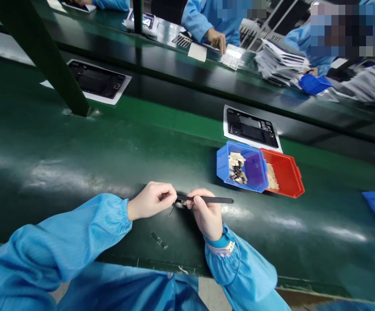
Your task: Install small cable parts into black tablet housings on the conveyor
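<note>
My right hand (208, 216) is closed around a pair of black tweezers (220, 200), whose tip points left at my other hand. The fingers of my left hand (151, 200) are pinched together at the tweezers' tip. A small part (180, 204) with a thin dark lead hangs there between both hands, just over the green bench. It is too small to make out clearly. A strap with a cord circles my right wrist.
Right of my hands stand a blue bin (220, 167) with small pale and black parts and a red bin (291, 183) with pale pieces. Black device housings (252, 128) lie on white sheets behind. A green post (49, 60) rises at the left. Co-workers sit across the bench.
</note>
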`<state>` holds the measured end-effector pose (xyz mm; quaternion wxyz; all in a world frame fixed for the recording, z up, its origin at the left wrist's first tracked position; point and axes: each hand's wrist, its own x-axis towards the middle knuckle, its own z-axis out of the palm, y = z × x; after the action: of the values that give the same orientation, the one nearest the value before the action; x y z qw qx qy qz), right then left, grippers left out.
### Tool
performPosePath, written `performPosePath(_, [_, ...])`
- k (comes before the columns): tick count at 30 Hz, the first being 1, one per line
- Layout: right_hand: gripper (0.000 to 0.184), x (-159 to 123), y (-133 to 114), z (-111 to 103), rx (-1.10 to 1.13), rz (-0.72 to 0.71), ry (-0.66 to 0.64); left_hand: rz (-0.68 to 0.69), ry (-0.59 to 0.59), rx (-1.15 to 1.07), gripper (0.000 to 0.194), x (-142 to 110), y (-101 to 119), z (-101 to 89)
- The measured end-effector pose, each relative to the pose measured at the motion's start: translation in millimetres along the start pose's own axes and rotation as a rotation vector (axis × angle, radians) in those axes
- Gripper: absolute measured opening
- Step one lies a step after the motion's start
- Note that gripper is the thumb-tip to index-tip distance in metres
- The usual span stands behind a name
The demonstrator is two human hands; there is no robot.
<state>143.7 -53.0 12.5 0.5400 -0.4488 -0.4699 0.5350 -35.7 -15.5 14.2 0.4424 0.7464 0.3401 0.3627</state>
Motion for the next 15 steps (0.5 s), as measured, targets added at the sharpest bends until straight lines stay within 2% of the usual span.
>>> performPosePath(3, [0.01,4.0,4.5,-0.2,0.011,-0.009,0.055,0.026,-0.018,0.217,0.03,4.7,-2.5,-6.3])
performPosePath(7, [0.011,11.7,6.7,2.0,0.053,-0.028,0.13,-0.092,-0.084,0.486,0.04,13.9,-11.6,-17.4])
performPosePath(10, [0.013,15.7,4.8,5.1,0.103,-0.027,0.156,-0.116,-0.024,0.545,0.04,18.7,-16.7,-23.1])
performPosePath(13, [0.013,16.3,2.1,6.8,0.148,-0.031,0.157,-0.012,0.109,0.644,0.036,14.8,-0.5,-29.7])
performPosePath(15, [0.015,15.8,0.6,6.5,0.18,-0.037,0.145,0.182,0.155,0.787,0.03,1.4,29.3,-35.6])
